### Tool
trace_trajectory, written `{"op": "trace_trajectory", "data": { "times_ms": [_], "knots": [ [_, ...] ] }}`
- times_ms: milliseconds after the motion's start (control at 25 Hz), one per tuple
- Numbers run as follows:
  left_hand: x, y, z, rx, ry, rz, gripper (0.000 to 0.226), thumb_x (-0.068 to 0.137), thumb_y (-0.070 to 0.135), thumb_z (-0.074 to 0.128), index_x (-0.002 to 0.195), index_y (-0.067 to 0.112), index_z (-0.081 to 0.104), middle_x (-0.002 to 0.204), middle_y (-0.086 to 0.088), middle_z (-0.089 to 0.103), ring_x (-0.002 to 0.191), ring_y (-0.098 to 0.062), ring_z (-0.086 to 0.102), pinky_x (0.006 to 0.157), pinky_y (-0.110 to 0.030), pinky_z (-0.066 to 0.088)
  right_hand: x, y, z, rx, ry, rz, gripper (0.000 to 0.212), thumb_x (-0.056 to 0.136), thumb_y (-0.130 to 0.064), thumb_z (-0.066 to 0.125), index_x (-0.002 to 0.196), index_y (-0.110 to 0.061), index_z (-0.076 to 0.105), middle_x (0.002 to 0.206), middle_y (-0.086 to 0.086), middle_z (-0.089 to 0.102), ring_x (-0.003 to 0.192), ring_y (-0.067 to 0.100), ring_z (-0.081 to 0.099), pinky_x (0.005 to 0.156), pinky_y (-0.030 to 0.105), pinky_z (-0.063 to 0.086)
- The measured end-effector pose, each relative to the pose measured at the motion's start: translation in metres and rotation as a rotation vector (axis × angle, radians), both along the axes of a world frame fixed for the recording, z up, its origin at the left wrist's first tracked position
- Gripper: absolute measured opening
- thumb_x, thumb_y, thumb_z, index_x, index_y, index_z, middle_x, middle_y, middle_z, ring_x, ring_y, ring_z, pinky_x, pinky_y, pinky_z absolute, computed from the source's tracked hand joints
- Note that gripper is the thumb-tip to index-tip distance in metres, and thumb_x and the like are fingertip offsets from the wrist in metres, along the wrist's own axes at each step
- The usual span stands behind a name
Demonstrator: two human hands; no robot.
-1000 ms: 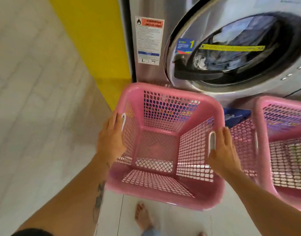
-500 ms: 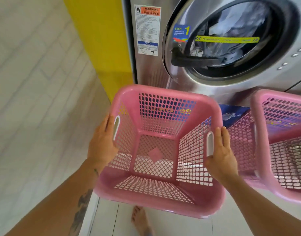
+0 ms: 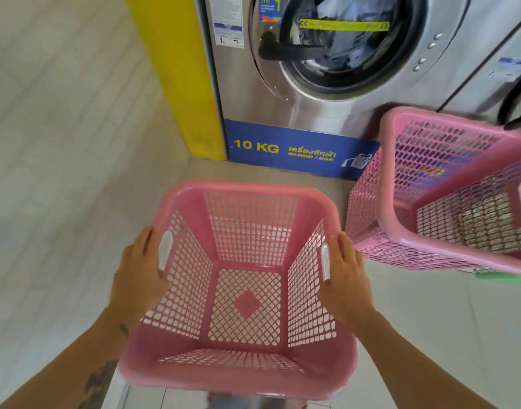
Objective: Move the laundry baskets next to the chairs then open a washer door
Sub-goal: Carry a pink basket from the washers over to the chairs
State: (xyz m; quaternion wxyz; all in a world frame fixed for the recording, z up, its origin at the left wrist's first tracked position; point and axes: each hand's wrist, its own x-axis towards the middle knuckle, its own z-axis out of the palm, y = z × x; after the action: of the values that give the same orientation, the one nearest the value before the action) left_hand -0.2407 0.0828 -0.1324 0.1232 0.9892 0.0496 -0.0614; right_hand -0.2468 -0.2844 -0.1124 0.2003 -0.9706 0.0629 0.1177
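An empty pink laundry basket (image 3: 238, 376) hangs in front of me, lifted off the floor. My left hand (image 3: 138, 276) grips its left side handle and my right hand (image 3: 344, 278) grips its right one. A second pink basket (image 3: 400, 240) stands on the floor to the right, next to the washer. The steel washer's round door (image 3: 342, 45) is closed, with dark clothes behind the glass and a black handle on its left side.
A yellow pillar (image 3: 179, 75) stands left of the washer. A blue "10 KG" panel (image 3: 283, 149) runs along the washer's base. A second machine (image 3: 507, 69) is at the far right. Pale tiled floor (image 3: 61, 143) stretches to the left.
The held basket has come back from the washer and sits lower in view, uncovering the blue base panel. Both hands kept their grip on the handles.
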Motion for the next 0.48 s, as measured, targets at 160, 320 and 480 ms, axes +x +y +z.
{"op": "trace_trajectory", "data": {
  "times_ms": [160,320,480],
  "knots": [
    [-0.014,-0.003,-0.03,0.029,0.103,0.037,0.088,0.076,0.004,0.065,0.152,0.013,0.021,0.159,-0.007,0.021,0.132,-0.034,0.037,0.087,-0.049,0.054,-0.009,0.0,-0.038,-0.01,0.087,0.029,0.089,0.073,-0.004,0.061,0.149,-0.016,0.019,0.153,0.007,0.023,0.134,0.036,0.031,0.101,0.052,0.043],
    [-0.015,-0.002,-0.066,0.019,0.112,0.03,0.087,0.08,0.004,0.062,0.153,0.014,0.016,0.16,-0.007,0.017,0.137,-0.031,0.033,0.093,-0.045,0.052,-0.006,0.002,-0.089,-0.047,0.11,0.046,0.085,0.072,-0.008,0.067,0.144,-0.018,0.025,0.148,0.006,0.029,0.13,0.038,0.037,0.094,0.055,0.049],
    [-0.006,0.006,-0.105,0.02,0.067,0.001,0.093,0.078,0.003,0.065,0.153,0.022,0.013,0.161,-0.007,0.015,0.136,-0.031,0.04,0.085,-0.042,0.056,-0.004,0.009,-0.122,-0.044,0.056,0.026,0.088,0.071,-0.001,0.062,0.147,-0.014,0.019,0.154,0.009,0.022,0.134,0.041,0.033,0.095,0.059,0.048]
  ]
}}
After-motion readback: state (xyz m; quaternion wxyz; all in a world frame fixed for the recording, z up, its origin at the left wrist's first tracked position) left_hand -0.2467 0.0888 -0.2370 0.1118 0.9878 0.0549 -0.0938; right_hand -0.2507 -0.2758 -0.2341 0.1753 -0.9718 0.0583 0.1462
